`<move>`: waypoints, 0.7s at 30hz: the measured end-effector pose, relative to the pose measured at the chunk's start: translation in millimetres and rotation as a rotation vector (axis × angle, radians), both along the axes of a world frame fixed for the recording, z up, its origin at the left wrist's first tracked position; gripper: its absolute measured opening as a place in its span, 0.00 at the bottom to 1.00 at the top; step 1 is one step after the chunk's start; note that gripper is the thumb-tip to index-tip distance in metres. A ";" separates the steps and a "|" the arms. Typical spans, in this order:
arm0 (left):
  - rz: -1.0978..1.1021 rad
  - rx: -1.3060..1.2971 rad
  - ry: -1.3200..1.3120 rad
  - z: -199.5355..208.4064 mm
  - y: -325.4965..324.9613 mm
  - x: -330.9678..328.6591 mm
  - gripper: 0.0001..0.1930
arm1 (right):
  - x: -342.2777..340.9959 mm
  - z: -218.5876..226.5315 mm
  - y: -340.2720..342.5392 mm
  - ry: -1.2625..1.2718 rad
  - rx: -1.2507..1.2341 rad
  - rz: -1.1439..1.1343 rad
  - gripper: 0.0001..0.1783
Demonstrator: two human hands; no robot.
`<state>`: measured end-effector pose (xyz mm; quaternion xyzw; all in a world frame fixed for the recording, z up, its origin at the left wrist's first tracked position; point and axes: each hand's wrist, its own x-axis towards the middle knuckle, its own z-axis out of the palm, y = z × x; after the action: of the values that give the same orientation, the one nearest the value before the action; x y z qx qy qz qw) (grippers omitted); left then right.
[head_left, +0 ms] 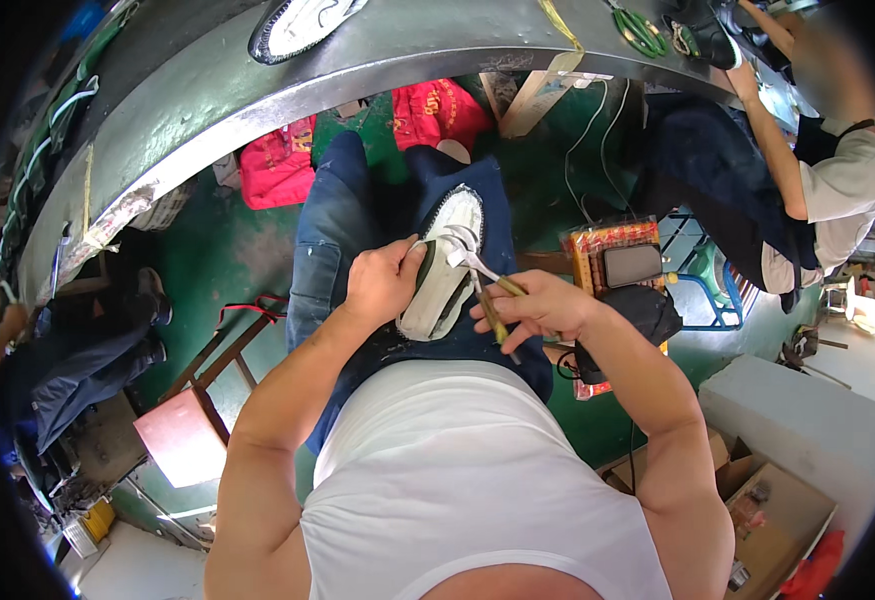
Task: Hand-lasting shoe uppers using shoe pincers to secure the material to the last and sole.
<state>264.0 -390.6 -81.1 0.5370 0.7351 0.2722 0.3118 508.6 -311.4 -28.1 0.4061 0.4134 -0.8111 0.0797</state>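
Note:
A dark shoe (425, 312) lies bottom up across my lap, its toe pointing away. Its pale, unfinished underside faces me, with a stitched or gathered dark edge round the toe. My left hand (382, 282) grips the shoe's left edge, fingers closed and thumb pressed near the rim. In my right hand (547, 305) is a pair of metal pincers (487, 269), its handles between thumb and fingers and somewhat spread. The curved jaws rest against the shoe's forepart, over a whitish scrap; what they grip there is too small to tell.
Another upturned shoe (302, 28) lies on the curved grey bench (387, 75), with green-handled scissors (639, 35) farther right. A co-worker (842, 185) sits at the right; another person's legs (87, 350) show left. A phone (633, 266) and a pink-topped stool (182, 437) flank me.

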 end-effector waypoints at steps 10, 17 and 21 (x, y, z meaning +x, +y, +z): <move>0.002 0.090 -0.032 -3.5 0.5 2.2 0.16 | -2.2 -4.1 5.3 0.072 -0.130 -0.053 0.19; 0.015 0.099 -0.038 -7.1 2.8 5.0 0.15 | -7.1 -13.0 -6.8 0.062 -0.278 -0.152 0.19; -0.049 -0.084 -0.034 3.0 2.9 3.7 0.15 | -22.7 -8.2 -10.2 -0.096 0.340 0.111 0.14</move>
<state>267.7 -387.7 -78.1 0.5367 0.7271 0.2425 0.3528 485.9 -321.6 -36.2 0.4285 0.5619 -0.7037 0.0742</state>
